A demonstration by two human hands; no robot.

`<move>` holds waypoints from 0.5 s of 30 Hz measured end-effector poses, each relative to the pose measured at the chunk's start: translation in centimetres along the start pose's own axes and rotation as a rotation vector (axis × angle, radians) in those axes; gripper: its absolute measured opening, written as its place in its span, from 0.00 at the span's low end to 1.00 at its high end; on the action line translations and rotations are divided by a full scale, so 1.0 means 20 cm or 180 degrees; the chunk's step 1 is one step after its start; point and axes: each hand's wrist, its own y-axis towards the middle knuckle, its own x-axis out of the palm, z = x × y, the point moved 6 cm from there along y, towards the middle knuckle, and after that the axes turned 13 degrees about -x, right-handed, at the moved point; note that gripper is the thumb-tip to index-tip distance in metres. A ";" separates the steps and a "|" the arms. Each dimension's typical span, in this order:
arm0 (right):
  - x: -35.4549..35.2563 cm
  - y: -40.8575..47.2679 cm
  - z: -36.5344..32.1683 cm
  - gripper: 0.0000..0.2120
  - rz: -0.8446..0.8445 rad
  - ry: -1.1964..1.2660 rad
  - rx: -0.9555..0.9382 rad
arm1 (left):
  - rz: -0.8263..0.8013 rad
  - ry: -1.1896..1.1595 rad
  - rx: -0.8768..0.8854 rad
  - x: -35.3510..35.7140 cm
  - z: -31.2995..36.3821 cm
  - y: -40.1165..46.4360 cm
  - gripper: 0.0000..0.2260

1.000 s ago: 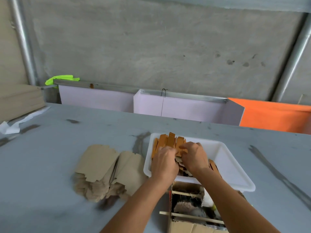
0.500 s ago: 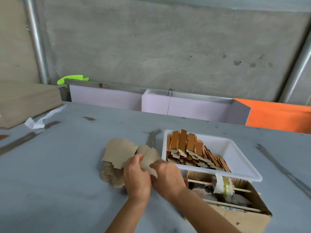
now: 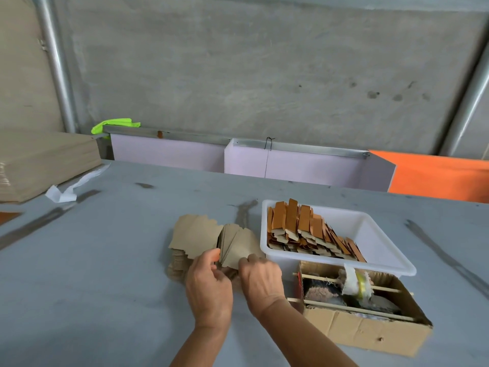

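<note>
Grip: left hand (image 3: 209, 286) and right hand (image 3: 260, 283) both curl thumb and fingertips onto the near edge of the stack of cardboard blanks (image 3: 201, 234), pinching its upper sheets. How many sheets they hold cannot be told.

- Stack of cardboard blanks: just left of the white tray (image 3: 375, 234), lying on the grey tabletop (image 3: 105, 287). Near edge in the fingers, the rest fanned away from the hands. Thin, matt brown, flat, with notched edges.
- White tray: smooth plastic, rectangular, rolled rim. Contents: orange-brown folded sleeves (image 3: 299, 229), narrow and flat, in leaning rows along its left side.
- Cardboard box (image 3: 352, 327): against the tray's near side, corrugated, open-topped. Contents: thin wooden sticks (image 3: 352, 309) laid across, a yellow spool (image 3: 361, 286) with white wrap on one stick, dark fuzzy material below.
</note>
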 end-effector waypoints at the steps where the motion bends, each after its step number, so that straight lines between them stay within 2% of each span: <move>1: -0.04 -0.01 -0.01 0.20 0.0227 -0.0010 -0.0012 | -0.0006 0.0001 -0.0015 0.00 0.00 0.00 0.17; 2: -0.03 0.00 0.00 0.21 0.0335 -0.0069 -0.0004 | -0.0015 0.0008 -0.0022 0.00 -0.01 0.00 0.17; 3: 0.02 -0.01 0.01 0.18 0.0078 0.0025 0.0057 | -0.0028 0.0015 -0.0027 0.00 -0.01 -0.01 0.17; 5: 0.06 -0.02 0.01 0.07 0.0022 0.0146 0.0017 | -0.0056 0.0040 -0.0037 -0.01 -0.02 -0.01 0.16; 6: 0.08 -0.02 0.02 0.05 0.0103 0.0127 -0.0011 | -0.0070 0.0045 -0.0043 -0.01 -0.02 -0.01 0.16; 8: 0.07 -0.03 0.04 0.09 0.0204 0.0252 0.0004 | -0.0099 0.0036 -0.0061 -0.01 -0.03 0.00 0.16; 11: -0.05 -0.06 0.01 0.05 0.0584 0.0196 -0.0050 | -0.0136 -0.0033 -0.0104 -0.01 -0.04 0.00 0.16; 13: -0.10 -0.08 0.01 0.16 0.0634 0.0116 -0.0046 | -0.0162 -0.0074 -0.0108 -0.01 -0.03 -0.01 0.17; 15: -0.15 -0.09 0.03 0.19 0.0903 0.0069 0.0103 | -0.0176 -0.0105 -0.0093 -0.02 -0.03 -0.01 0.16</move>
